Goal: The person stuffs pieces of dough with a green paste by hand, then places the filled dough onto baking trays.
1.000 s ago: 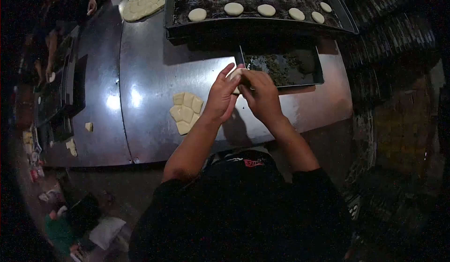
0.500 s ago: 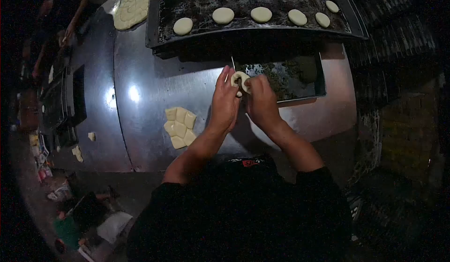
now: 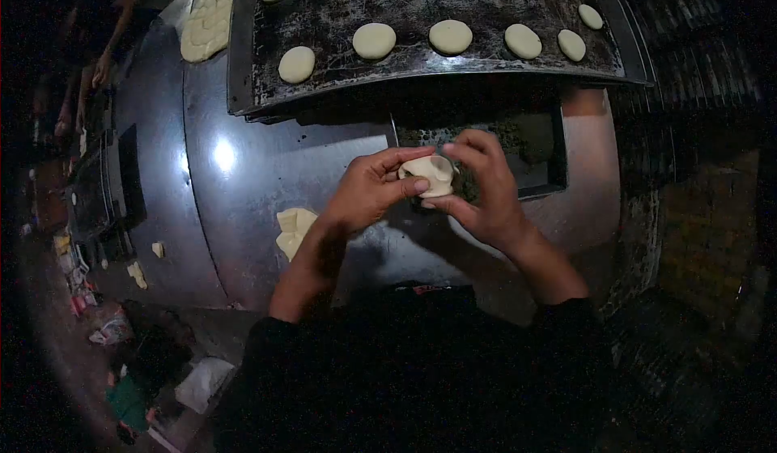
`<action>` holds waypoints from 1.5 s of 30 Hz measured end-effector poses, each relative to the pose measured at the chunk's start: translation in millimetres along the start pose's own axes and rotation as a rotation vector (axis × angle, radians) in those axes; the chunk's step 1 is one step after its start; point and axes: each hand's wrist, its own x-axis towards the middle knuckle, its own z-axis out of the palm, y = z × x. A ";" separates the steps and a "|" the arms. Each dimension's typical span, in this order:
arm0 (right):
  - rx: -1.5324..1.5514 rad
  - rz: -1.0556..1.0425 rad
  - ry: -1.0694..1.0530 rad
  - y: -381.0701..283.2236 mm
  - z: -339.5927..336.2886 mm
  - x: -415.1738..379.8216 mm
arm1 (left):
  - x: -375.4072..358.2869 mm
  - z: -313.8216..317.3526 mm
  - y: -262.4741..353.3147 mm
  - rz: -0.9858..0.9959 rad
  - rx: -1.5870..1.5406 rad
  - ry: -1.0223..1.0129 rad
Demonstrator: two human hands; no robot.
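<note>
My left hand (image 3: 368,187) pinches a piece of dough (image 3: 437,174) between thumb and fingers, above the front of the worktable. The dough is pale, soft and folded up, with a dark hollow at its left side. My right hand (image 3: 492,190) is curled around its right side, thumb against the lower edge and fingertips at the upper edge, slightly blurred. Behind and below the hands lies a shallow pan (image 3: 558,157) with dark, greenish bits in it. Left of my left forearm, partly covered by it, rests a cluster of cut dough pieces (image 3: 295,228).
A large dark baking tray (image 3: 340,12) with several flat dough rounds (image 3: 450,37) spans the back. A scored dough slab (image 3: 207,24) lies at the back left of the metal table (image 3: 251,170). Small dough scraps (image 3: 136,274) lie left. Another person's arm (image 3: 109,40) shows at far left.
The dough has moved nearer to me and slightly right; its ring-like opening now faces left. My right fingers have spread from a pinch to around its right side. The view has shifted.
</note>
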 end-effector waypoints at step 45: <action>0.151 0.093 -0.346 -208.9 63.9 -79.5 | -192.5 15.5 -63.7 0.242 -0.449 0.370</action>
